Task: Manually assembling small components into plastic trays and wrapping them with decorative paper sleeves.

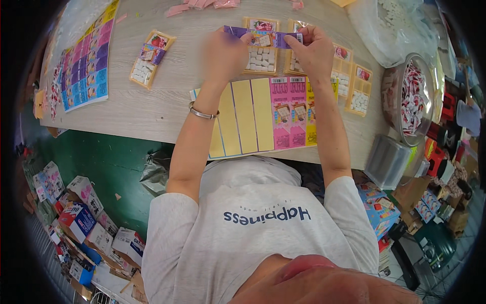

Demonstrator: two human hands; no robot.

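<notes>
A purple label strip (281,40) is stretched level between my two hands. My left hand (230,58), partly blurred, grips its left end. My right hand (314,54) pinches the right end between thumb and fingers. Right under the strip lies a clear-lidded yellow tray (262,63) of small white pieces. A similar tray (293,63) sits beside it, partly hidden by my right hand. Below my hands is a label sheet (255,116); its left part is bare yellowish backing, while pink labels (288,111) and yellow ones fill the right.
Farther left lies a tray with a purple band (149,60), near colourful label sheets (91,66). Two more trays (360,91) rest right of my right hand. A bowl of small wrapped packets (411,99) stands at the right, below a plastic bag of white pieces (392,25).
</notes>
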